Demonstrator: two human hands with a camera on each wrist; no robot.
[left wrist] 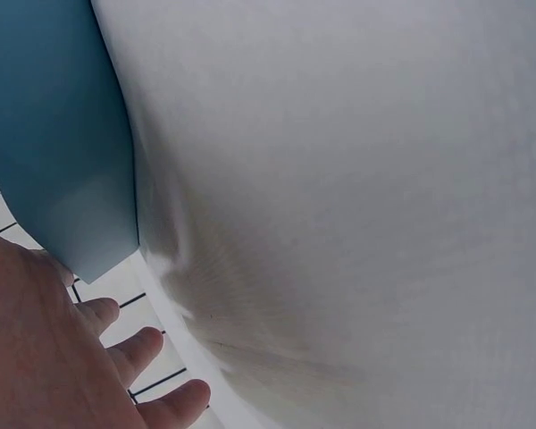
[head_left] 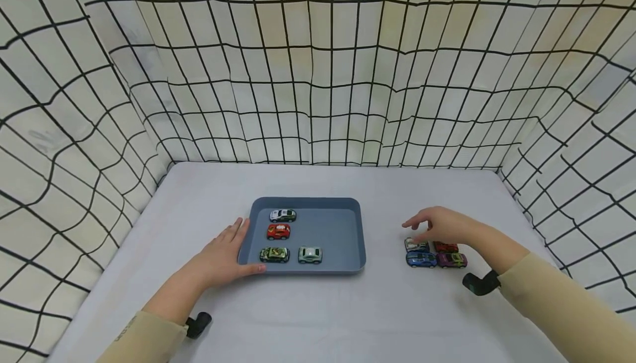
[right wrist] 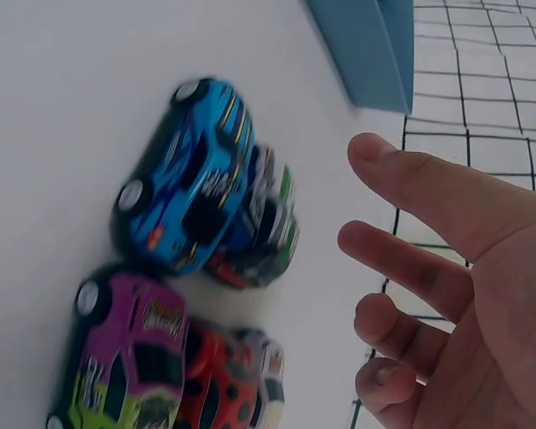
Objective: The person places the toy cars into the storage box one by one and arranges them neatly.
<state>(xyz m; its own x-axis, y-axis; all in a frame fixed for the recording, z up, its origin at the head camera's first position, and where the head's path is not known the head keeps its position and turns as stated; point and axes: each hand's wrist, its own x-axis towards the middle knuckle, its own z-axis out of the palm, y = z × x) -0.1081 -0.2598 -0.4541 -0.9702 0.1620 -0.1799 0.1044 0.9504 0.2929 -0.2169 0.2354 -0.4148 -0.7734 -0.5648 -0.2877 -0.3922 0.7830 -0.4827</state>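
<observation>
My left hand (head_left: pixel 224 256) rests against the left side of a blue-grey tray (head_left: pixel 340 236), fingers spread and thumb on the front rim. In the tray sit a white-and-green toy car (head_left: pixel 283 215), a red one (head_left: pixel 279 231), a camouflage-patterned one (head_left: pixel 274 255) and a pale green one (head_left: pixel 310 255). To the right, my right hand (head_left: pixel 447 226) hovers over a cluster of toy cars, fingers apart, holding nothing. The cluster has a blue car (right wrist: pixel 186 179), a purple-and-green car (right wrist: pixel 129 357), a red black-spotted car (right wrist: pixel 216 380) and white ones partly hidden behind.
A white-covered table (head_left: pixel 318 319) carries the tray and the cars. White walls with a black grid (head_left: pixel 343 98) enclose its back and sides. A black wrist-camera part (head_left: pixel 481 284) juts out below the right wrist, another (head_left: pixel 199 325) beside the left.
</observation>
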